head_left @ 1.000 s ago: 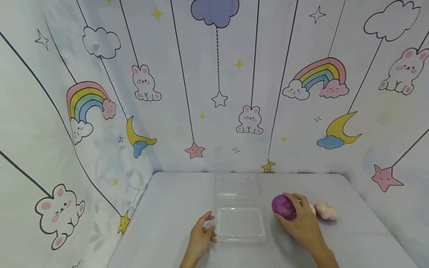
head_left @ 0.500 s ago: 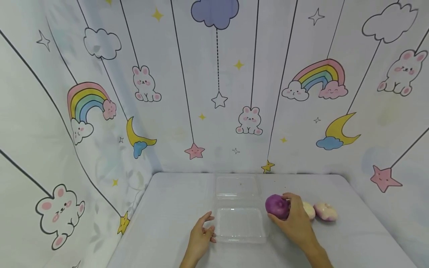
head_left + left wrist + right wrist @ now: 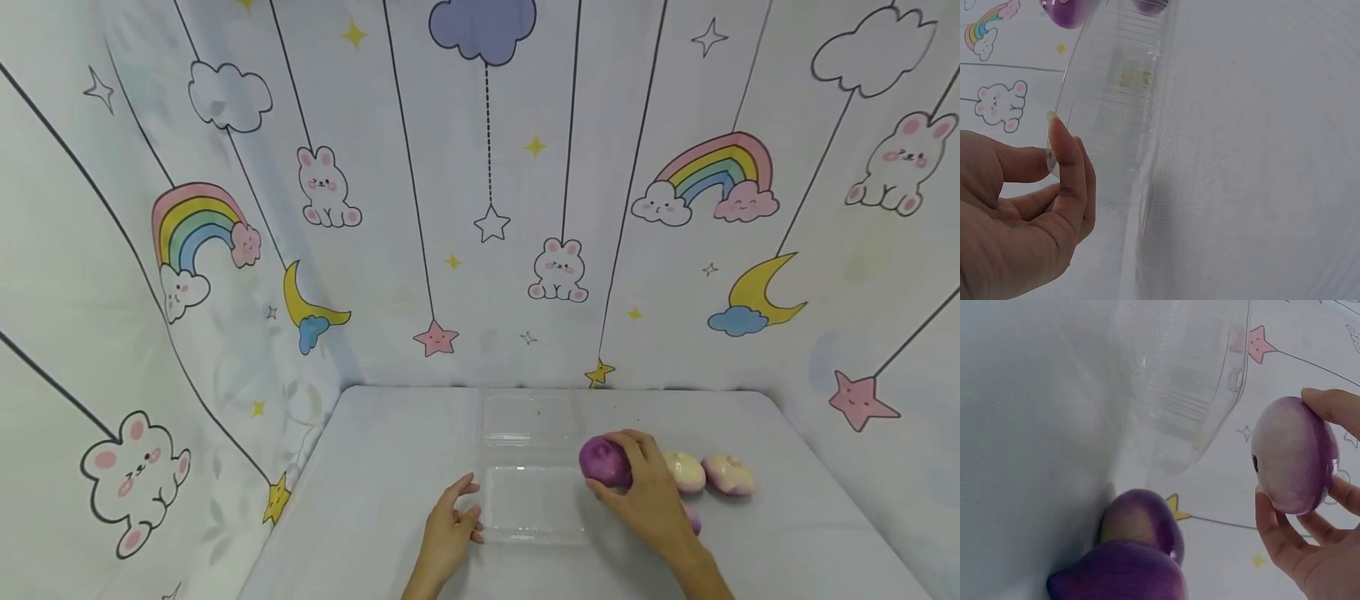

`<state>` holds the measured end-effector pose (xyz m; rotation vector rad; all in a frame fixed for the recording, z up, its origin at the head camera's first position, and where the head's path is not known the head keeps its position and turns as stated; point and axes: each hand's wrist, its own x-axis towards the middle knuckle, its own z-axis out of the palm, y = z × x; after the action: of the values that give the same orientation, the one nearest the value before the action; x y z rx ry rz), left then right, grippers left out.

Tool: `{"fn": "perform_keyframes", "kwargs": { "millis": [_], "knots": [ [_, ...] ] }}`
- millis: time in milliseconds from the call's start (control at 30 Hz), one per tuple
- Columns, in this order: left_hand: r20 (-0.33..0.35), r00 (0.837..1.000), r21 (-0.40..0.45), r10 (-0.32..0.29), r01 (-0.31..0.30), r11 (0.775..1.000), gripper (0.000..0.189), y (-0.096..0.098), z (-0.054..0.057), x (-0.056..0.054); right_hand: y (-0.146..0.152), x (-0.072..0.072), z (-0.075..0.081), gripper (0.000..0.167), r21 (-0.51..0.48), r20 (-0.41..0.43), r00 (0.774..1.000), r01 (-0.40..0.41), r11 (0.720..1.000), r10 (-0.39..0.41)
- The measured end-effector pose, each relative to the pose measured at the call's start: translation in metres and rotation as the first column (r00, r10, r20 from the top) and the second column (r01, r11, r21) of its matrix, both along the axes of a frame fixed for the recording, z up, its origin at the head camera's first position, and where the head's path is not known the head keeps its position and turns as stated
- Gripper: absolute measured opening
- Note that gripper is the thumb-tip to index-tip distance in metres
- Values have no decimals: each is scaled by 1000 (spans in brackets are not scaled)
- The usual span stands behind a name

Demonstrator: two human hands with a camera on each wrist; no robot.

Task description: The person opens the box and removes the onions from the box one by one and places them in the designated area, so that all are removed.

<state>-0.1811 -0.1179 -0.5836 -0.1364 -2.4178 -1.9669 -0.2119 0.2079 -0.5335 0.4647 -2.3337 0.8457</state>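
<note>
My right hand (image 3: pixel 645 492) holds a glossy purple-and-cream bulb (image 3: pixel 606 461), onion-like with a small nub, between thumb and fingers. The bulb overlaps the right rim of a clear plastic box in the head view; in the right wrist view the bulb's pale side (image 3: pixel 1285 456) shows, with a small dark spot. At the left, my left hand (image 3: pixel 447 533) pinches the rim of the clear box (image 3: pixel 536 504) between thumb and fingers, as the left wrist view shows at the box wall (image 3: pixel 1107 119). The box is hinged, its lid (image 3: pixel 528 417) folded back behind it.
Right of the box lie more such bulbs: one cream-topped bulb (image 3: pixel 686 472), another cream-and-purple bulb (image 3: pixel 729 475), and a purple bulb (image 3: pixel 693 520) partly hidden behind the right hand. A patterned curtain (image 3: pixel 480 275) surrounds the white table (image 3: pixel 375 500).
My right hand has moved left with the bulb, from beside the other bulbs to the box's right edge, uncovering the ones behind. My left hand has stayed at the box.
</note>
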Motion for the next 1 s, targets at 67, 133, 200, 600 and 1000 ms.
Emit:
{"fn": "perform_keyframes", "kwargs": {
  "millis": [67,133,200,600,1000],
  "knots": [
    [7,1000,-1,-1,1,1000,56,0,0,0,-2,-1,0,75,13,-32,999,-4,1000,4],
    [9,1000,-5,0,0,1000,57,0,1,-1,-5,-3,-1,75,23,-50,999,-5,1000,6],
    [11,1000,-7,1,-1,1000,57,0,1,-1,-7,-4,-3,76,34,-54,999,-3,999,5],
    [9,1000,-17,0,0,1000,56,0,1,0,-15,-10,-12,81,68,-26,1000,9,998,-7],
    [2,1000,16,2,-2,1000,57,0,1,1,-19,-12,-16,90,100,13,1000,7,995,-8]
  ]
}}
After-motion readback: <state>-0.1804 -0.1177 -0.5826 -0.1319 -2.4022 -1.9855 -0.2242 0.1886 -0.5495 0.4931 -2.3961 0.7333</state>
